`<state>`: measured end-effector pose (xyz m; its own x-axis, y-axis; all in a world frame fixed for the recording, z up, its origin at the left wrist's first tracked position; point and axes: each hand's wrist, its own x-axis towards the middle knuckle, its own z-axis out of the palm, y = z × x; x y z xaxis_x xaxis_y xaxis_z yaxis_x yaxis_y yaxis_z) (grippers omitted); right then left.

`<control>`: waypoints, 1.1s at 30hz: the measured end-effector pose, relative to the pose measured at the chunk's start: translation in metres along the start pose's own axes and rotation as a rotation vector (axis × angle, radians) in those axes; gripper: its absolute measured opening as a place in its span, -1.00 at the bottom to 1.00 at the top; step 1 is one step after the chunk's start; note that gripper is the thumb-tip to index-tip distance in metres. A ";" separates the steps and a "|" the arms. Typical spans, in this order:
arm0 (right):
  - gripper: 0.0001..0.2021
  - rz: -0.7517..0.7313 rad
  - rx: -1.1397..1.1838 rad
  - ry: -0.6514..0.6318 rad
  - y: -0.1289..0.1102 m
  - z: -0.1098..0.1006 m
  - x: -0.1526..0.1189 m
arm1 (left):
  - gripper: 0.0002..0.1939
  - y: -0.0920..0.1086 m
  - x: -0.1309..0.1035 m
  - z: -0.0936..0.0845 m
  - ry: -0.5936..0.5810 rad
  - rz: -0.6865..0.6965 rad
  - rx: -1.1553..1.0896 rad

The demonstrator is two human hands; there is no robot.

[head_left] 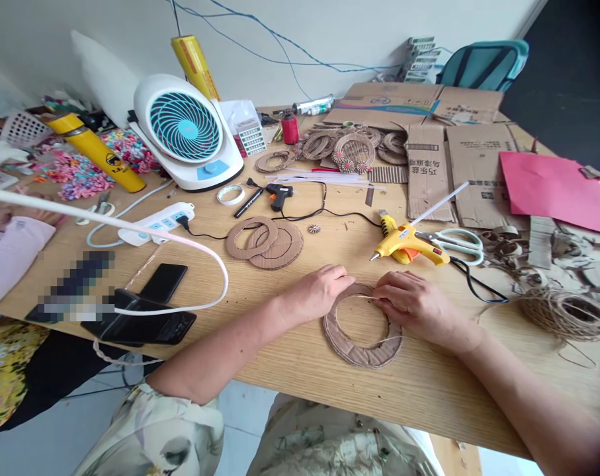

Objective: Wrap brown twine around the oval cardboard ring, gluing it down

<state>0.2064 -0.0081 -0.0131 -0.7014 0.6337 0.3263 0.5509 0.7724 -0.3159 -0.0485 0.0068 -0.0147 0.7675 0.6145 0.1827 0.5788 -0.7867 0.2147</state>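
Observation:
A flat cardboard ring [337, 334] lies on the table in front of me. My left hand [322, 292] is closed at its upper left edge, fingertips pinching the rim. At the upper right of the ring, my right hand [416, 304] has its fingers bent together on a thin strand of twine [366, 296], which crosses the opening; another fine strand shows lower across the ring. The right fingers hide part of the rim. Just beyond the hands rest a yellow hot glue gun [403, 243] with a clear stick in it and pale-handled scissors [458, 244].
A ball of twine [572, 314] sits at right, near cardboard scraps [542, 241]. Ahead are cut cardboard rings [243, 241], a black glue gun [280, 196], and a white fan [188, 132]. Left are a power strip [155, 225], a white curved arm [180, 235] and another person's sleeve [19, 254].

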 end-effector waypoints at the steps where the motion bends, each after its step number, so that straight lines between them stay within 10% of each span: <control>1: -0.86 0.000 0.000 -0.001 0.000 0.000 0.000 | -0.63 0.000 0.000 0.000 0.004 0.007 0.001; 10: -0.82 -0.009 -0.009 -0.010 0.000 0.000 0.000 | -0.69 0.001 0.001 -0.004 -0.015 0.008 0.006; 19: -0.83 -0.016 -0.016 -0.016 0.002 0.000 -0.001 | -0.96 -0.016 -0.001 -0.007 0.214 -0.340 0.018; 33: -0.84 -0.002 -0.031 0.005 0.003 0.001 -0.002 | -0.72 -0.004 0.001 0.000 0.049 0.013 -0.145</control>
<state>0.2089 -0.0073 -0.0152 -0.7000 0.6326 0.3315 0.5634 0.7744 -0.2880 -0.0499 0.0109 -0.0152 0.7586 0.6089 0.2319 0.5200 -0.7802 0.3477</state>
